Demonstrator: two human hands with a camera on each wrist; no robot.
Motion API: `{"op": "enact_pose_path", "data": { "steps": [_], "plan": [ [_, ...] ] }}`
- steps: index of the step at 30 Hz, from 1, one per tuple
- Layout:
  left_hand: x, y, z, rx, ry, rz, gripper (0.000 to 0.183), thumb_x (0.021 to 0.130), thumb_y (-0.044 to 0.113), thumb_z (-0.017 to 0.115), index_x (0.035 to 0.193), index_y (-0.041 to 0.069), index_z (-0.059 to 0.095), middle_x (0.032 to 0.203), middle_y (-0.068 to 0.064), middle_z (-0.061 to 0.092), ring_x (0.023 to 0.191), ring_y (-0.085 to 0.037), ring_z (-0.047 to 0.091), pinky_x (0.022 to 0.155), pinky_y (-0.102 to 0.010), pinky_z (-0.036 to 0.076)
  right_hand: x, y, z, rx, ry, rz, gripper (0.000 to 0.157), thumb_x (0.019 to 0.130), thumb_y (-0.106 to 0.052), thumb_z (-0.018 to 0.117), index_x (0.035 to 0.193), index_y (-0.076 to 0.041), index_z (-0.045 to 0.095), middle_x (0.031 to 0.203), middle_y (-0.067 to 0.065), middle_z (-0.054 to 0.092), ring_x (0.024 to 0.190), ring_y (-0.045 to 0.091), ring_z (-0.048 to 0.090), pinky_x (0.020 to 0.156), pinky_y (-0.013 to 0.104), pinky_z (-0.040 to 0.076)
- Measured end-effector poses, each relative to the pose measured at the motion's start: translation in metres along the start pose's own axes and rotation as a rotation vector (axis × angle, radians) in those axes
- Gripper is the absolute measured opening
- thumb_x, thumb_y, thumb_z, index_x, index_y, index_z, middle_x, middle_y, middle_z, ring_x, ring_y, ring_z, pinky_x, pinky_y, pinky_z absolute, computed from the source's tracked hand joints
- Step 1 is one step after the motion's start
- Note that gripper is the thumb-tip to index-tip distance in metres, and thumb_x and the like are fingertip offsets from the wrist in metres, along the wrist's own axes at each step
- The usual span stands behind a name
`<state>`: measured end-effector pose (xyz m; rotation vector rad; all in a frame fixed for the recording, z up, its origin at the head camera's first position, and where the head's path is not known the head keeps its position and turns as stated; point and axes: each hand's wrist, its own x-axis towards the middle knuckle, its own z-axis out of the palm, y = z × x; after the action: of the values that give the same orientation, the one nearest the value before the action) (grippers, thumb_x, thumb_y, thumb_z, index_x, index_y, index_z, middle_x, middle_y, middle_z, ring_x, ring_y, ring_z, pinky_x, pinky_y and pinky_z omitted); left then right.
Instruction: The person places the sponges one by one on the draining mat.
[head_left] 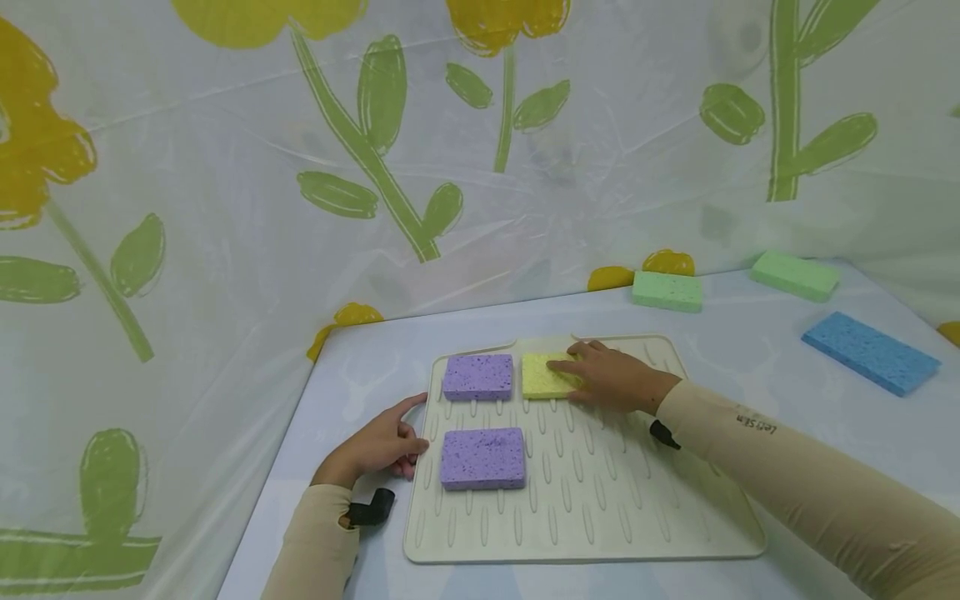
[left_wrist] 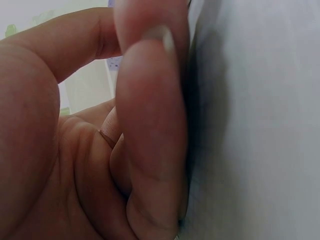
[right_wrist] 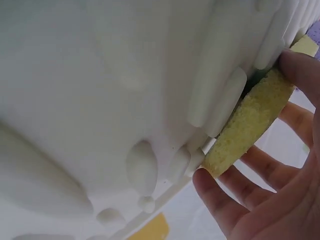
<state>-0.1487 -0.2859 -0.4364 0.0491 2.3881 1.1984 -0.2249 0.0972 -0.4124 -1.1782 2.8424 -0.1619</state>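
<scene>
My right hand [head_left: 618, 379] grips a yellow sponge [head_left: 542, 379] by its edges at the back of a cream ridged mat [head_left: 592, 533]. In the right wrist view the thumb and fingers sit around the sponge's porous side [right_wrist: 250, 122], which lies close against the mat's ridges. To its left on the mat is a purple sponge [head_left: 477, 377], with a second purple sponge [head_left: 483, 458] in front of that one. My left hand [head_left: 375, 446] rests on the table, its index fingertip and thumb at the mat's left edge. Its other fingers are loosely bent.
Two green sponges [head_left: 667, 292] [head_left: 795, 276] lie near the table's back edge. A blue sponge [head_left: 870, 352] lies at the right. Behind the white table [head_left: 360, 358] hangs a pale curtain [head_left: 225, 250] with printed flowers.
</scene>
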Motion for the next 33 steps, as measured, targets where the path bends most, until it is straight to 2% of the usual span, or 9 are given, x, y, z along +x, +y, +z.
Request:
{"op": "enact_pose_path", "data": {
  "steps": [9, 19, 26, 29, 33],
  "plan": [
    [-0.003, 0.002, 0.003, 0.004, 0.004, 0.001, 0.084, 0.093, 0.014, 0.067, 0.161, 0.016, 0.017, 0.073, -0.006, 0.060, 0.053, -0.016, 0.063, 0.053, -0.030, 0.050, -0.005, 0.000, 0.001, -0.032, 0.016, -0.044, 0.055, 0.098, -0.030, 0.065, 0.148, -0.016, 0.049, 0.139, 0.024, 0.051, 0.129, 0.045, 0.051, 0.098, 0.054, 0.051],
    [-0.003, 0.001, 0.004, -0.001, 0.008, -0.007, 0.084, 0.092, 0.014, 0.067, 0.160, 0.016, 0.018, 0.071, -0.006, 0.060, 0.054, -0.016, 0.063, 0.053, -0.029, 0.050, -0.007, 0.000, 0.004, -0.009, -0.005, -0.029, 0.056, 0.100, -0.030, 0.061, 0.151, -0.014, 0.044, 0.144, 0.025, 0.047, 0.134, 0.046, 0.047, 0.101, 0.056, 0.049],
    [0.000, 0.002, 0.003, -0.018, -0.013, 0.015, 0.084, 0.093, 0.014, 0.067, 0.161, 0.017, 0.017, 0.072, -0.006, 0.060, 0.055, -0.016, 0.064, 0.054, -0.029, 0.051, -0.010, 0.005, 0.004, 0.072, -0.024, 0.062, 0.064, 0.100, -0.039, 0.058, 0.156, -0.017, 0.034, 0.157, 0.026, 0.033, 0.145, 0.045, 0.034, 0.111, 0.060, 0.037],
    [0.001, 0.002, 0.001, -0.010, -0.007, 0.011, 0.084, 0.093, 0.014, 0.067, 0.161, 0.017, 0.018, 0.072, -0.006, 0.060, 0.055, -0.016, 0.064, 0.054, -0.029, 0.051, -0.012, 0.007, 0.002, 0.147, -0.005, 0.106, 0.065, 0.101, -0.044, 0.056, 0.157, -0.021, 0.032, 0.160, 0.022, 0.030, 0.146, 0.044, 0.032, 0.112, 0.061, 0.036],
    [0.000, 0.002, -0.002, 0.000, 0.005, -0.010, 0.084, 0.093, 0.014, 0.068, 0.161, 0.018, 0.018, 0.072, -0.006, 0.060, 0.055, -0.016, 0.064, 0.055, -0.029, 0.052, -0.017, 0.011, -0.003, 0.251, 0.051, 0.122, 0.065, 0.101, -0.046, 0.054, 0.157, -0.022, 0.033, 0.161, 0.021, 0.029, 0.147, 0.044, 0.029, 0.112, 0.064, 0.033]
  ]
}}
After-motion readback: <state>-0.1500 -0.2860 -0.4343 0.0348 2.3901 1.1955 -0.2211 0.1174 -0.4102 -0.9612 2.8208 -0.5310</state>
